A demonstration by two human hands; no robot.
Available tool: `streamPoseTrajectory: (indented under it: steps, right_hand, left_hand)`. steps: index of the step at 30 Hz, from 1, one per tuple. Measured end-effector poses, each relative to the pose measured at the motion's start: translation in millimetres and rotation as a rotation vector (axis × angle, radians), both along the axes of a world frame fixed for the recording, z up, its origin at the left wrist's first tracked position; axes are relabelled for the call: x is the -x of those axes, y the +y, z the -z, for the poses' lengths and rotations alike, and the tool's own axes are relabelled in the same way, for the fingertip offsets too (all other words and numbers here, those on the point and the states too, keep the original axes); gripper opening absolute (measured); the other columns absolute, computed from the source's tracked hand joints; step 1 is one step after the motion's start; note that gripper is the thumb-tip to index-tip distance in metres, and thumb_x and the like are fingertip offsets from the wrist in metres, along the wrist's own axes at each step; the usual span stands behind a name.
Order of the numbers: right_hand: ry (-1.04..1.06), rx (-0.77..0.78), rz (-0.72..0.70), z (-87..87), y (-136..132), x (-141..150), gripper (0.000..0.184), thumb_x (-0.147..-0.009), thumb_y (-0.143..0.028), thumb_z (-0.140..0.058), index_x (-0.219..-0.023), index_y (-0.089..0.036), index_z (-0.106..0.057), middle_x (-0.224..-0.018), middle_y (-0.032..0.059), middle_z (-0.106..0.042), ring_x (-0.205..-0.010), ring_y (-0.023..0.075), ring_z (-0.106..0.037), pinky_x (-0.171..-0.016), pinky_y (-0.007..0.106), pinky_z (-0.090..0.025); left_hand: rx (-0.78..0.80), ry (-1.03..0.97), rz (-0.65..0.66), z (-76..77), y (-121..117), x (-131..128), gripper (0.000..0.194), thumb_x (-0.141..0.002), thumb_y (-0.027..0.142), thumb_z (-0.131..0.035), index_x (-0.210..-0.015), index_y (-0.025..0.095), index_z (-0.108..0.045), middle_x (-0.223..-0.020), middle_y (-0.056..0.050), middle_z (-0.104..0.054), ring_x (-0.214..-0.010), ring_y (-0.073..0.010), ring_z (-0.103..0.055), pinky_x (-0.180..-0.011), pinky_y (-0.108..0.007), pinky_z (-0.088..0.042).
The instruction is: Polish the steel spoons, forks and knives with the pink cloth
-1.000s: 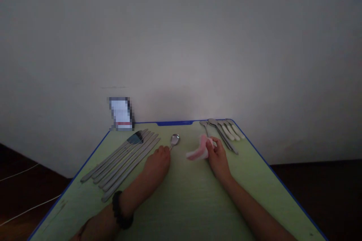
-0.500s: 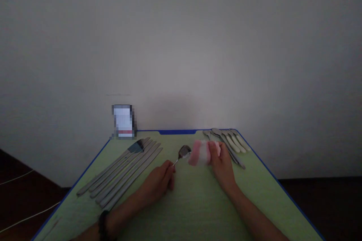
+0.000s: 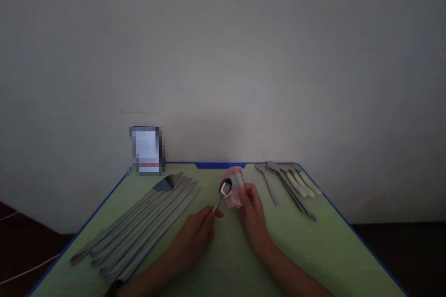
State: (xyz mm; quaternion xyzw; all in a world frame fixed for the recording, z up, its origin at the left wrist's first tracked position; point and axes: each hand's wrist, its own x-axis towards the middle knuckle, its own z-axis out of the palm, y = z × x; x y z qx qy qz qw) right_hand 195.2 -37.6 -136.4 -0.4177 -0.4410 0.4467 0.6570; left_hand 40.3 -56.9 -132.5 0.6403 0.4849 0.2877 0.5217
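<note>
My left hand pinches the handle of a small metal spoon and holds its bowl lifted off the green table. My right hand grips a pink cloth pressed right behind the spoon's bowl. Both hands meet near the table's middle, towards its far edge.
A row of several long metal knives lies on the left of the table. Several spoons and white-handled utensils lie at the far right. A small blurred card stands at the far left corner against the white wall.
My left hand picked the spoon up off the table. My right hand brought the pink cloth leftward until it met the spoon's bowl.
</note>
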Motion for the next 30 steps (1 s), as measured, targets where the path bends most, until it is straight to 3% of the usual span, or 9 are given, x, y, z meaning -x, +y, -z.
streamPoseTrajectory:
  steps: [2, 5, 7, 11, 14, 16, 21, 26, 30]
  right_hand:
    - [0.209, 0.005, -0.057, 5.2, 4, -2, 0.027, -0.077, -0.045, -0.059, -0.066, -0.021, -0.056, -0.064, -0.003, -0.055, -0.062, 0.0134, -0.048, -0.064, 0.026, -0.04]
    - [0.547, 0.133, -0.104, 9.7, 16, -8, 0.019, -0.073, -0.038, -0.06, -0.065, -0.021, -0.06, -0.063, -0.0024, -0.06, -0.062, 0.0143, -0.053, -0.065, 0.028, -0.043]
    - [0.624, 0.202, -0.194, 9.4, 21, -11, 0.009, -0.071, -0.03, -0.061, -0.07, -0.021, -0.063, -0.069, -0.0012, -0.065, -0.066, 0.0157, -0.057, -0.069, 0.03, -0.045]
    - [0.557, 0.172, -0.426, 6.2, 19, -10, 0.015, -0.071, -0.021, -0.06, -0.084, -0.021, -0.065, -0.084, 0.0017, -0.07, -0.078, 0.0185, -0.06, -0.075, 0.033, -0.047]
    - [0.535, 0.173, -0.493, 4.5, 13, -11, 0.015, -0.072, -0.02, -0.059, -0.085, -0.02, -0.066, -0.081, 0.0017, -0.07, -0.076, 0.0174, -0.061, -0.075, 0.031, -0.048]
    - [0.543, 0.2, -0.538, 1.9, 10, -13, 0.014, -0.073, -0.023, -0.058, -0.083, -0.019, -0.067, -0.078, 0.0025, -0.07, -0.073, 0.0172, -0.061, -0.072, 0.031, -0.048]
    - [0.571, 0.181, -0.677, -10.0, 8, -10, 0.03, -0.077, -0.035, -0.051, -0.092, -0.015, -0.067, -0.092, 0.0085, -0.07, -0.086, 0.0226, -0.061, -0.07, 0.034, -0.049]
    - [0.624, 0.195, -0.625, -6.0, 11, -8, 0.031, -0.081, -0.038, -0.047, -0.092, -0.016, -0.065, -0.086, 0.0067, -0.068, -0.075, 0.0206, -0.06, -0.058, 0.032, -0.048]
    - [0.623, 0.27, -0.584, -0.3, 12, -8, 0.026, -0.082, -0.034, -0.047, -0.083, -0.015, -0.065, -0.076, 0.0045, -0.067, -0.068, 0.0169, -0.058, -0.061, 0.029, -0.048]
  left_hand:
    - [-0.026, 0.048, -0.008, -2.0, -2, -1, 0.044, -0.09, 0.044, -0.028, -0.101, 0.011, -0.055, -0.052, 0.007, -0.034, -0.047, -0.0114, -0.035, -0.046, -0.023, -0.027]
    - [-0.055, 0.081, -0.001, -4.3, -4, 0, 0.045, -0.09, 0.044, -0.028, -0.099, 0.011, -0.057, -0.053, 0.007, -0.036, -0.049, -0.0117, -0.038, -0.049, -0.023, -0.031]
    - [-0.041, 0.084, 0.024, -6.0, -5, 2, 0.047, -0.09, 0.046, -0.027, -0.1, 0.011, -0.058, -0.051, 0.007, -0.036, -0.047, -0.0117, -0.037, -0.048, -0.023, -0.031]
    - [-0.062, 0.139, 0.043, -9.2, -4, 5, 0.049, -0.09, 0.047, -0.026, -0.097, 0.012, -0.06, -0.051, 0.007, -0.036, -0.046, -0.0118, -0.037, -0.048, -0.023, -0.031]
    - [-0.118, 0.195, 0.045, -9.4, -5, 5, 0.048, -0.091, 0.045, -0.025, -0.093, 0.014, -0.062, -0.052, 0.006, -0.036, -0.049, -0.0122, -0.04, -0.051, -0.023, -0.034]
    - [-0.119, 0.215, 0.055, -8.7, -6, 4, 0.049, -0.091, 0.046, -0.024, -0.094, 0.014, -0.062, -0.051, 0.006, -0.035, -0.048, -0.0121, -0.039, -0.051, -0.023, -0.033]
    - [-0.19, 0.298, 0.065, -7.2, -9, 2, 0.047, -0.091, 0.043, -0.024, -0.092, 0.015, -0.062, -0.052, 0.006, -0.035, -0.049, -0.0126, -0.039, -0.051, -0.023, -0.032]
    - [-0.21, 0.324, 0.076, -2.9, -10, 5, 0.044, -0.092, 0.04, -0.025, -0.093, 0.016, -0.062, -0.052, 0.005, -0.037, -0.049, -0.0129, -0.04, -0.052, -0.023, -0.033]
    - [-0.224, 0.344, 0.075, -3.8, -11, 5, 0.045, -0.092, 0.04, -0.024, -0.094, 0.016, -0.062, -0.052, 0.005, -0.039, -0.05, -0.0136, -0.042, -0.055, -0.024, -0.034]
